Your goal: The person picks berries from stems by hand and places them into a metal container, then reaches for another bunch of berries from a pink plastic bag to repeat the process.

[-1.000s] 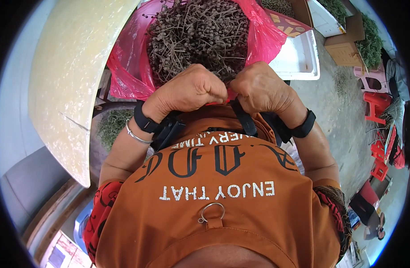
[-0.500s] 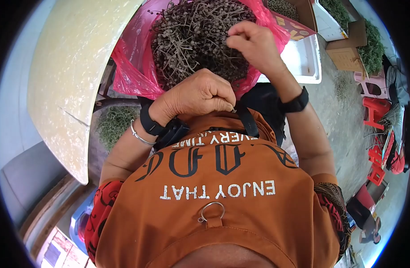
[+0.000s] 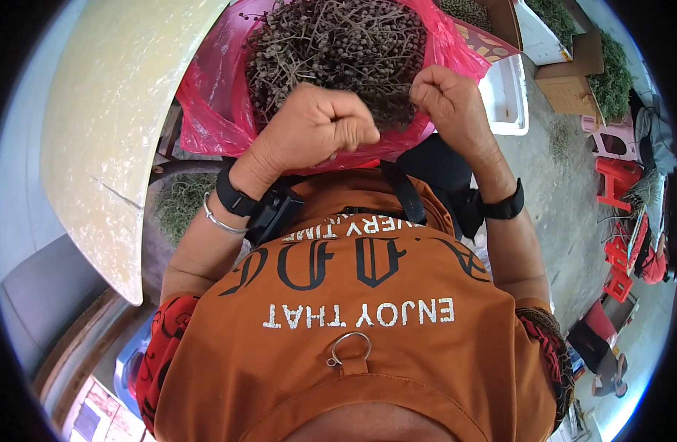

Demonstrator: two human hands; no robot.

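In front of me an open pink plastic bag (image 3: 215,121) holds a heap of dried grey-brown stems with small round heads (image 3: 331,48). Over the near edge of the heap, my left hand (image 3: 318,127) is closed, its fingers curled in with the thumb against them. My right hand (image 3: 449,107) is at the heap's right side, closed in a pinch near the bag's rim. Whatever the fingers of either hand hold is hidden or too small to make out.
A large pale yellow panel (image 3: 106,125) rises at the left. Below the bag's left side lies a green plant bundle (image 3: 184,206). To the right are a white foam box (image 3: 509,96), a cardboard box (image 3: 567,88) with green sprigs, and red stools (image 3: 617,180). A person (image 3: 609,368) is far right.
My right hand has come down from the heap toward me. My left hand has moved up and slightly left, away from my apron, with its fingers still curled.
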